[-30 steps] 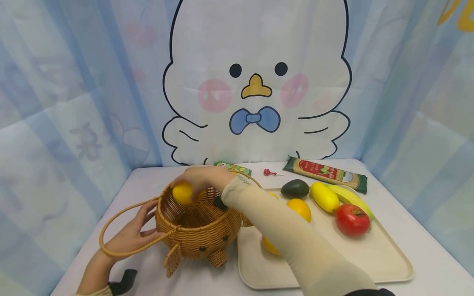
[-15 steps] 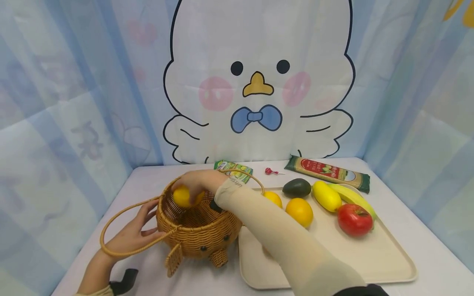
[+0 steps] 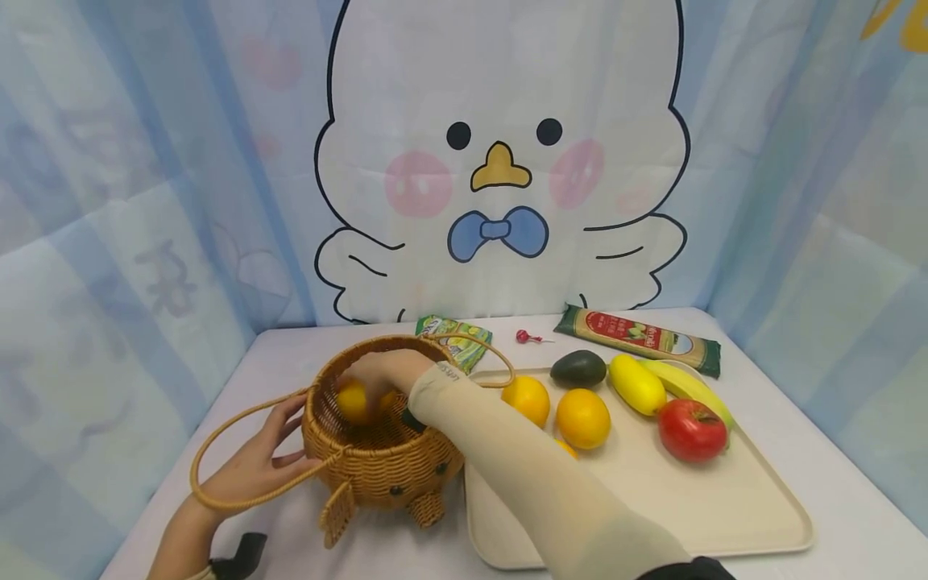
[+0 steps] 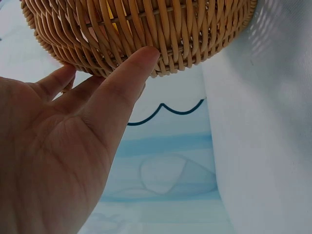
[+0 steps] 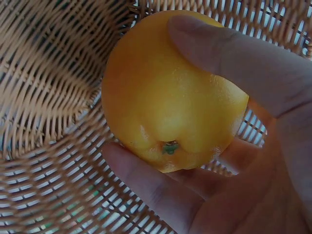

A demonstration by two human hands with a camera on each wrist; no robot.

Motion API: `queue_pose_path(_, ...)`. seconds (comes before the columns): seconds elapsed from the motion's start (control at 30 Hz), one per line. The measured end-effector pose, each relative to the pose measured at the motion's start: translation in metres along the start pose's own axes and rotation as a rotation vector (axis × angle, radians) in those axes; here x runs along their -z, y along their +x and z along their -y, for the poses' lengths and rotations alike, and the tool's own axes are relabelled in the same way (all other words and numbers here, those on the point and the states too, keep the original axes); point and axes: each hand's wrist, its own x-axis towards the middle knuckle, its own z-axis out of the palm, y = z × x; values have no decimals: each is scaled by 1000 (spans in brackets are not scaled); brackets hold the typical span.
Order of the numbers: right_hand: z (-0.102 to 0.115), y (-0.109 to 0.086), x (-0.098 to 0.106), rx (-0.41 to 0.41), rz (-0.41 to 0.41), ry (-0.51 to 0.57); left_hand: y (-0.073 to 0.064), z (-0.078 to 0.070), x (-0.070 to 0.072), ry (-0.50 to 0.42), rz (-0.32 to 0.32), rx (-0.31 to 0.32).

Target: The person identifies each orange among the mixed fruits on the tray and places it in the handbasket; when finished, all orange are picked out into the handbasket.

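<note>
One orange gripped inside a basket that is only braced from outside

Head view: the right hand (image 3: 380, 372) reaches over the rim of the wicker basket (image 3: 377, 477) and holds an orange (image 3: 353, 403) inside it. The left hand (image 3: 254, 463) is at the basket's outer side, with the handle (image 3: 197, 459) looping over its wrist; pulling that arm back carelessly could snag the loop and tip the basket. The right sleeve (image 3: 536, 459) crosses above the tray (image 3: 732, 528), so a lowered elbow might set the three other oranges (image 3: 583, 419) rolling.

Left wrist view: extended fingers and thumb touch the woven wall without wrapping it. A hard bump from within could probably shift the basket, since this is support rather than a clasp.

Right wrist view: the thumb presses one side of the orange, fingers curl round the opposite side. The skin looks smooth, so uneven release might make it roll. Whether it touches the wicker, I cannot tell.
</note>
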Motion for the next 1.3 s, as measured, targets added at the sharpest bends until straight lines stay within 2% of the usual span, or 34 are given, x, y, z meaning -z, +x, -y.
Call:
queue_pose_path(0.37,1,6,0,-27,-8,-30,0,-1,0,-11,0,1)
queue_pose_path(0.67,0,13,-3,-114,-26,-67,1,0,0,-12,-11,19)
queue_pose_path(0.87,1,18,-5,-151,-10,-93,1,0,-1,-20,-7,23)
queue_pose_path(1.07,3,12,-8,-173,-3,-76,1,2,-1,-16,-7,23)
queue_pose_path(1.3,11,8,-9,-165,-21,-133,1,1,0,-13,-12,20)
